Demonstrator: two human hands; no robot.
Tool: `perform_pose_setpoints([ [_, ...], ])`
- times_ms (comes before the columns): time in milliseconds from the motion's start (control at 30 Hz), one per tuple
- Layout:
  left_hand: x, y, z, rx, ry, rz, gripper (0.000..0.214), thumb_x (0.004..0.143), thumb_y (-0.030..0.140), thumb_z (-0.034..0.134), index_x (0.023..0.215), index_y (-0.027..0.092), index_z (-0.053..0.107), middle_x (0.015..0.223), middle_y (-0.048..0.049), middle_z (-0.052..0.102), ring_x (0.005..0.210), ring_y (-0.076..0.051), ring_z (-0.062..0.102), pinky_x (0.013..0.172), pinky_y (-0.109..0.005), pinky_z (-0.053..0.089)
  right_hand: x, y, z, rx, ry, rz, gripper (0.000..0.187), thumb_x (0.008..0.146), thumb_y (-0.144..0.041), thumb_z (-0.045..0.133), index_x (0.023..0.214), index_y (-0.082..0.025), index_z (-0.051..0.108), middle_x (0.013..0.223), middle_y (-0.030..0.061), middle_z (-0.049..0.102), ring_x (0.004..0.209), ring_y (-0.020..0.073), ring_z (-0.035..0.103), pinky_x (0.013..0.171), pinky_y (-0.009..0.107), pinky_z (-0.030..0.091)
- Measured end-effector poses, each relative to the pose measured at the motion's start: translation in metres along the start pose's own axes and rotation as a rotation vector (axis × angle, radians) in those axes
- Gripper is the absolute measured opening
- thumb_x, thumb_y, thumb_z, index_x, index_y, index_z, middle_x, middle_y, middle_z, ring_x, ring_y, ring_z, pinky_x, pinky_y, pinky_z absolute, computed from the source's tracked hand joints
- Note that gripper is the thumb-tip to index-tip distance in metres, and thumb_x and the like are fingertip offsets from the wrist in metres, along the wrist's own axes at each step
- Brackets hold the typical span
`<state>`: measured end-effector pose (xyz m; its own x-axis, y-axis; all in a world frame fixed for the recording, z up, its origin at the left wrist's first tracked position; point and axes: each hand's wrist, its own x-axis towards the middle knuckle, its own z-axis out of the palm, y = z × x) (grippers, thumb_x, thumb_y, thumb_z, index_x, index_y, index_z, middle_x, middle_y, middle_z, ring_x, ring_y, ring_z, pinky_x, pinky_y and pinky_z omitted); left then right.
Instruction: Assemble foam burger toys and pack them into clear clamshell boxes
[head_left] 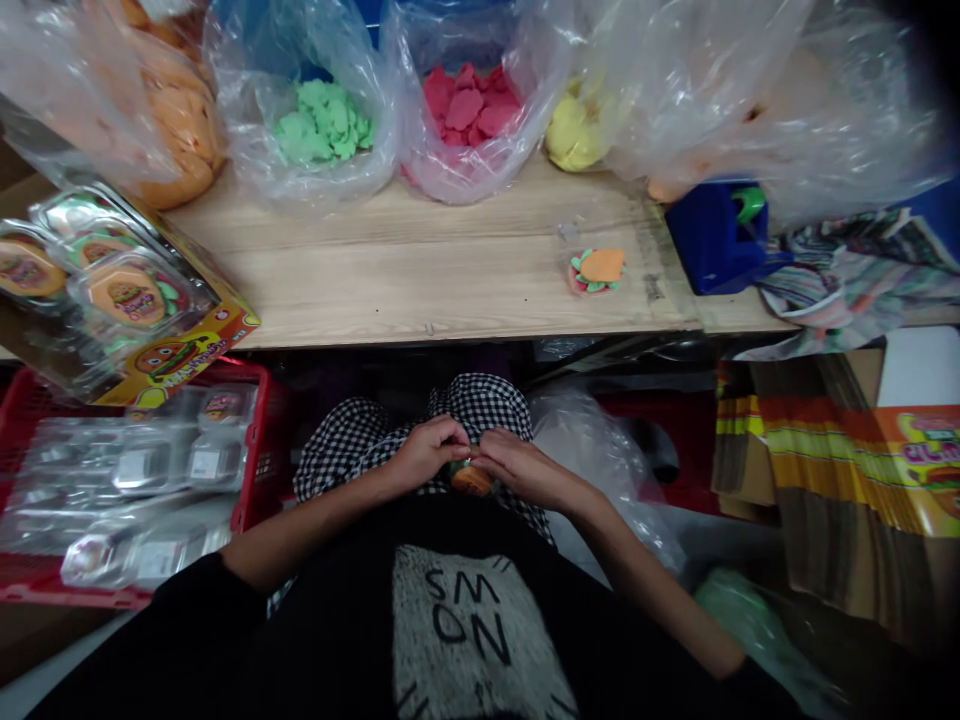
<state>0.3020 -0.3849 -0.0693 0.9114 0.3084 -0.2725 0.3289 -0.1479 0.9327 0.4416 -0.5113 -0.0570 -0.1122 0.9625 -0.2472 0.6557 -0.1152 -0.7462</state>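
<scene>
In my lap, over checkered cloth, both hands grip a small clear plastic burger pack (471,480) with an orange piece showing. My left hand (429,450) pinches its far left edge, fingers bent. My right hand (521,466) is closed on its right side. The fingers partly cover the pack, so I cannot tell whether its lid is fastened. On the bench ahead lies a small layered burger piece (598,269), orange on top with green and red beneath.
Bags of green pieces (326,122), red pieces (466,105) and orange pieces (180,130) line the bench's back. A display box (180,355) of packs stands left, above a red crate (259,440) of clear packs. A blue tape dispenser (709,235) and flattened cartons (832,430) are right.
</scene>
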Motion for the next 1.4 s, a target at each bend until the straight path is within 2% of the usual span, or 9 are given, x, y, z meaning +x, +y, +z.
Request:
perform_pose_setpoints([
  [233,0.0,-0.009,0.008,-0.026,-0.037,-0.043,0.005,0.071,0.017,0.056,0.067,0.014,0.055,0.069,0.0014,0.051,0.069,-0.01,0.046,0.064,-0.021,0.035,-0.006,0.008,0.012,0.128,0.05,-0.061,0.028,0.09,-0.033,0.03,0.071,-0.019,0.043,0.073,0.0009,0.046,0.074,0.0133,0.042,0.069,0.026,0.035],
  [400,0.004,-0.013,0.003,-0.094,-0.094,-0.094,0.008,0.072,0.022,0.056,0.071,0.014,0.055,0.069,0.0013,0.05,0.067,-0.01,0.045,0.062,-0.021,0.036,-0.004,0.01,0.012,0.197,0.067,-0.053,0.031,0.09,-0.036,0.031,0.066,-0.018,0.041,0.068,-0.0007,0.043,0.069,0.012,0.041,0.064,0.024,0.033],
  [500,0.004,-0.007,-0.004,-0.086,-0.124,-0.047,0.015,0.077,0.029,0.051,0.078,0.014,0.056,0.076,-0.0006,0.05,0.073,-0.011,0.047,0.068,-0.023,0.038,-0.002,0.01,0.008,0.216,0.082,-0.025,0.033,0.089,-0.038,0.032,0.065,-0.018,0.041,0.067,-0.001,0.042,0.068,0.0119,0.04,0.063,0.024,0.032],
  [600,0.003,0.001,-0.008,-0.063,-0.183,0.035,0.023,0.074,0.032,0.055,0.09,0.016,0.056,0.092,-0.0036,0.051,0.091,-0.015,0.046,0.083,-0.028,0.036,-0.001,0.012,0.005,0.255,0.105,0.023,0.034,0.088,-0.041,0.033,0.064,-0.018,0.042,0.066,-0.0015,0.041,0.067,0.0117,0.039,0.063,0.025,0.031],
  [700,0.003,0.002,-0.005,-0.19,-0.219,-0.042,0.047,0.063,0.03,0.067,0.104,0.017,0.049,0.101,-0.0051,0.051,0.095,-0.016,0.048,0.084,-0.03,0.038,-0.001,0.017,0.003,0.343,0.144,0.099,0.038,0.086,-0.045,0.035,0.06,-0.018,0.041,0.063,-0.0025,0.038,0.064,0.0111,0.038,0.059,0.024,0.03],
  [900,0.014,-0.004,0.003,-0.462,-0.111,-0.171,0.059,0.052,0.023,0.075,0.104,0.015,0.048,0.093,-0.0051,0.056,0.084,-0.015,0.054,0.078,-0.03,0.042,0.008,0.024,-0.004,0.678,0.205,0.234,0.038,0.077,-0.052,0.046,0.061,-0.018,0.043,0.059,-0.0043,0.038,0.056,0.0089,0.036,0.051,0.022,0.029],
  [1067,0.028,0.014,-0.008,-0.667,0.027,-0.272,0.059,0.055,0.023,0.073,0.109,0.017,0.05,0.095,-0.0062,0.06,0.081,-0.017,0.057,0.073,-0.031,0.045,0.018,0.021,-0.019,0.972,0.389,0.325,0.046,0.076,-0.059,0.043,0.054,-0.018,0.041,0.048,-0.0057,0.034,0.045,0.0071,0.028,0.044,0.022,0.023],
  [1167,0.033,0.023,-0.017,-0.779,0.089,-0.331,0.057,0.057,0.024,0.073,0.109,0.017,0.052,0.098,-0.0076,0.06,0.078,-0.017,0.059,0.069,-0.03,0.048,0.023,0.018,-0.025,1.054,0.41,0.371,0.049,0.075,-0.061,0.041,0.051,-0.018,0.04,0.043,-0.006,0.032,0.041,0.0067,0.026,0.041,0.022,0.02],
  [1400,0.036,0.027,-0.024,-0.802,0.11,-0.366,0.056,0.057,0.025,0.073,0.109,0.021,0.052,0.097,-0.0073,0.06,0.072,-0.019,0.06,0.057,-0.033,0.052,0.033,0.013,-0.025,1.13,0.478,0.373,0.041,0.065,-0.053,0.061,0.056,-0.018,0.04,0.045,-0.0084,0.033,0.039,0.0045,0.024,0.037,0.021,0.015],
])
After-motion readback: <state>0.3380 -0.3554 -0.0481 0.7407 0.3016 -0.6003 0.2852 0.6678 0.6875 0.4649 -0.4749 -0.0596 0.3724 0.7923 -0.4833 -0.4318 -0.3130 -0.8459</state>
